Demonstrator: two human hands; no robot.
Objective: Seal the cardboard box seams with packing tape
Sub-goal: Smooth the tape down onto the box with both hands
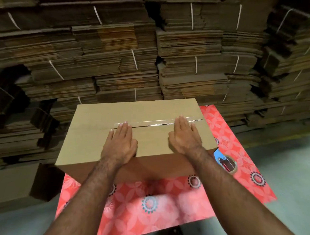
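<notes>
A closed brown cardboard box (91, 137) lies on a table with a red flowered cloth (226, 130). A strip of clear packing tape (158, 122) runs along the box's top middle seam, shiny and slightly wrinkled toward the right. My left hand (119, 145) lies flat on the lid, fingers together, fingertips touching the seam. My right hand (183, 134) lies flat further right, its fingertips on the tape. Neither hand holds anything. A roll of tape in a blue and red dispenser (225, 163) rests on the cloth by the box's near right corner, partly hidden by my right forearm.
Tall stacks of flattened, string-tied cardboard (148, 56) fill the whole background right behind the table. Another brown box (17, 183) stands on the grey floor at the left. Grey floor (293, 174) shows to the right of the table.
</notes>
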